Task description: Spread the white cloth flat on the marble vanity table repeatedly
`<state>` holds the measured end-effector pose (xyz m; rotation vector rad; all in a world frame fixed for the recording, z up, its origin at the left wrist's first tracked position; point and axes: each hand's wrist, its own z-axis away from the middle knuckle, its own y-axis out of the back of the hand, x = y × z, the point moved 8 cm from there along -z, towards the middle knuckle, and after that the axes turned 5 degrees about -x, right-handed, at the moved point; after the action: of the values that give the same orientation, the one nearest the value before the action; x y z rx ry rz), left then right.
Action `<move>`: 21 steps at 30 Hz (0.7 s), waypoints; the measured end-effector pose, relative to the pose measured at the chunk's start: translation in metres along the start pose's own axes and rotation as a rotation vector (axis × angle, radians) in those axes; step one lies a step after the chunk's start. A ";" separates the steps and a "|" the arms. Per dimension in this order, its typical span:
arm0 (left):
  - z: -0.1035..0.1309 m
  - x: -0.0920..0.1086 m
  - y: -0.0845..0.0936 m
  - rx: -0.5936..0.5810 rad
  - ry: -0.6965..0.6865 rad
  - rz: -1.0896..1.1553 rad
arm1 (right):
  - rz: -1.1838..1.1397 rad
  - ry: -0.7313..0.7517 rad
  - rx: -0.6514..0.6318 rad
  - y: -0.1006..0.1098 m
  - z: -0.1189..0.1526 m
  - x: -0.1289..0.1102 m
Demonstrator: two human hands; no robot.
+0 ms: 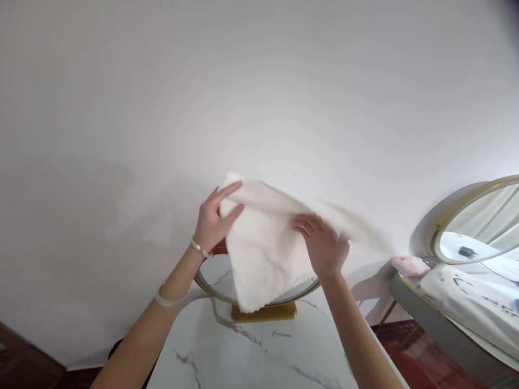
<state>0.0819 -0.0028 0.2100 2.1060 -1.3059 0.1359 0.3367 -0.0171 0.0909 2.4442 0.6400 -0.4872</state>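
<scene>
A white cloth with a scalloped lower edge hangs in front of a round gold-framed mirror on a white marble table. My left hand pinches the cloth's upper left corner between thumb and fingers. My right hand grips the cloth's upper edge at the right, where the fabric is blurred. The cloth covers most of the mirror. The mirror's gold base shows below it.
A plain white wall fills the background. At the right stands a second round gold-rimmed mirror on another table with a printed white bag and a pink packet. Dark red floor lies between the tables.
</scene>
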 end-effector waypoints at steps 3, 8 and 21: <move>-0.017 -0.046 -0.012 -0.055 0.141 -0.073 | -0.349 0.043 0.105 0.007 -0.044 -0.022; -0.009 -0.076 -0.028 -0.035 0.222 -0.323 | -0.003 0.168 0.057 -0.015 -0.044 -0.053; -0.008 -0.003 -0.086 0.005 -0.439 -0.405 | 0.156 0.409 -0.027 -0.026 -0.061 -0.071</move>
<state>0.1545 0.0296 0.1749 2.4425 -1.0716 -0.5207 0.2767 0.0150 0.1604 2.5615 0.6034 0.0884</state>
